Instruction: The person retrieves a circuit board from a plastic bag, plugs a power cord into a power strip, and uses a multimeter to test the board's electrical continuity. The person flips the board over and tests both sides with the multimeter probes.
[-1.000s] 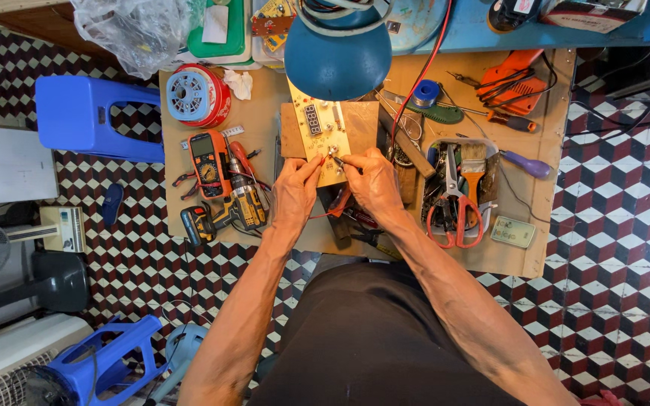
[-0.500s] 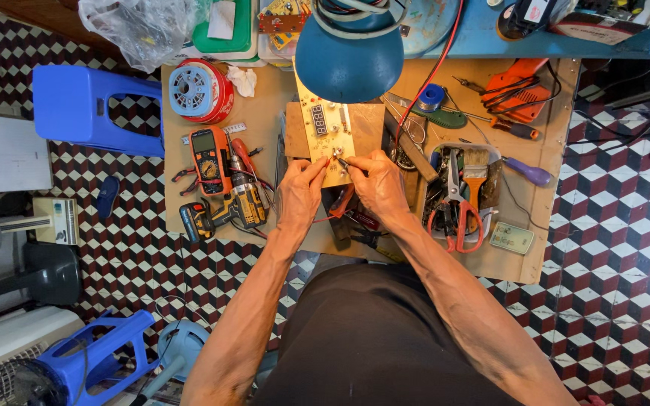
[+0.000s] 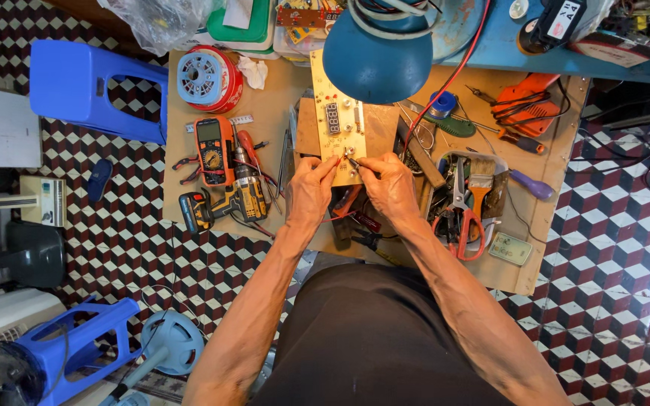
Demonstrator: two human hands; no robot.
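1. A pale circuit board (image 3: 342,131) lay a little above the centre of the frame, on a low wooden table (image 3: 268,135), with its near end between the two hands.
2. The left hand (image 3: 310,192) touched the lower left edge of the board; its thumb and forefinger were pinched together on that edge.
3. The right hand (image 3: 389,186) was at the lower right edge of the board. Its fingers were closed on a thin dark tool (image 3: 356,164), and the tip of the tool pointed at a small shiny part on the board.
4. A blue lamp shade (image 3: 378,60) hung just above the board, in the upper middle of the frame, and covered its far end.
5. To the left of the board lay an orange meter (image 3: 214,149) and a yellow and black drill (image 3: 238,201), near each other.
6. In the upper left part of the table stood a red and white wire spool (image 3: 206,77).
7. To the right of the hands was a tray (image 3: 490,214) with scissors (image 3: 464,218) and a brush (image 3: 480,177).
8. A blue plastic stool (image 3: 88,86) stood on the chequered floor (image 3: 611,248), at the upper left of the frame.
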